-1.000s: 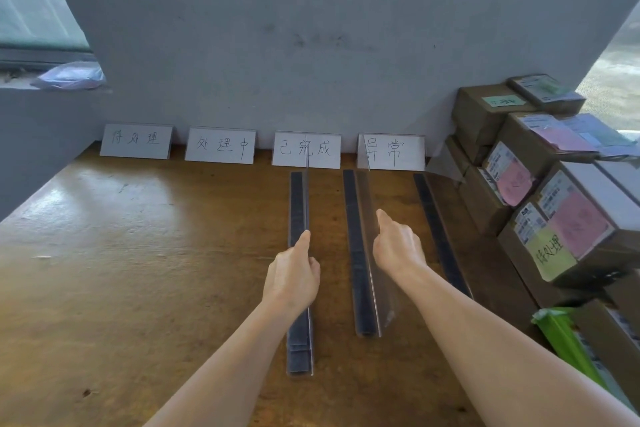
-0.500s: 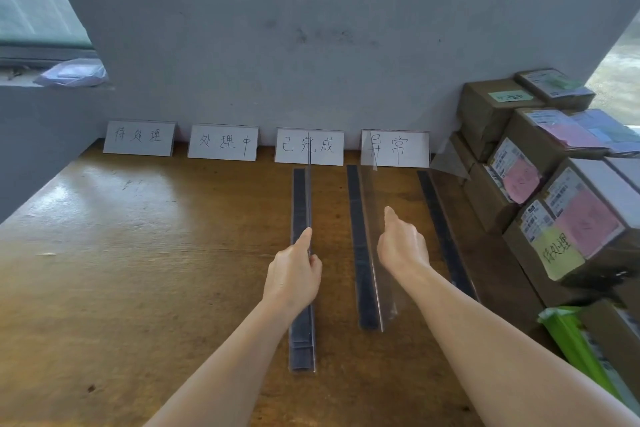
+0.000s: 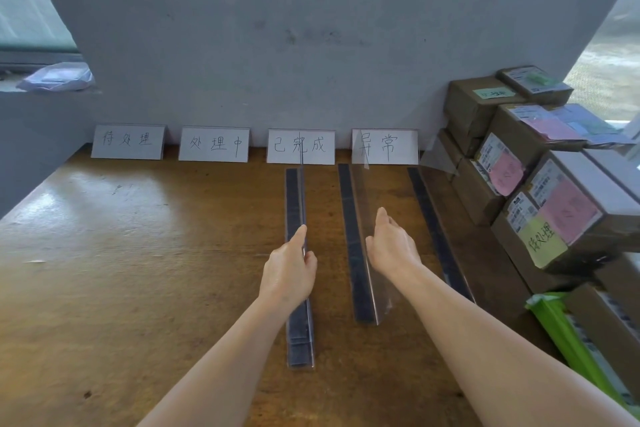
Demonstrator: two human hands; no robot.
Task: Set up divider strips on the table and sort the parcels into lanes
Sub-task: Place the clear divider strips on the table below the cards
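Hands (image 3: 289, 267) (image 3: 391, 246) on clear strips (image 3: 295, 198) with dark bases.

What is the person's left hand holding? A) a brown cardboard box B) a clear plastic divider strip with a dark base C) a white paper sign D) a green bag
B: the left hand grips the top edge of the clear plastic divider strip with a dark base standing on the wooden table, in front of the third white paper sign.
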